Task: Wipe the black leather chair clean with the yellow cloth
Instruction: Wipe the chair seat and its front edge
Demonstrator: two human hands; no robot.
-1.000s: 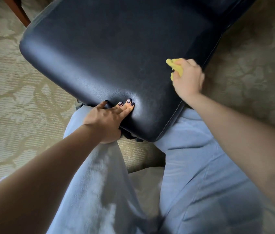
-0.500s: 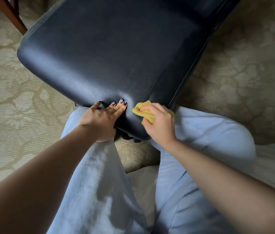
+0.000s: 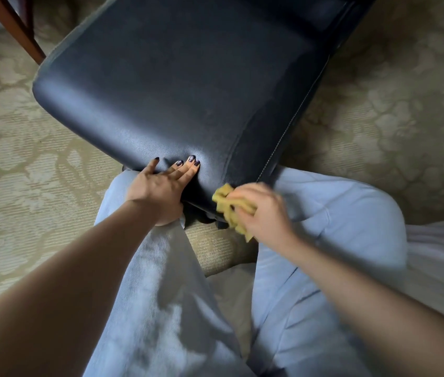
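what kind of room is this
Probably a carpeted room in a home or hotel: a patterned beige carpet covers the floor, with a black leather chair and a wooden furniture leg on it.

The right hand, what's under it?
A bunched yellow cloth, gripped by the right hand against the corner of the chair. How much cloth lies beneath the palm is hidden.

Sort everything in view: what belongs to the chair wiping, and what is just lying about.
In the job: black leather chair, yellow cloth, right hand gripping it, left hand resting on the chair.
Just there: patterned carpet, wooden leg at upper left, white fabric at right.
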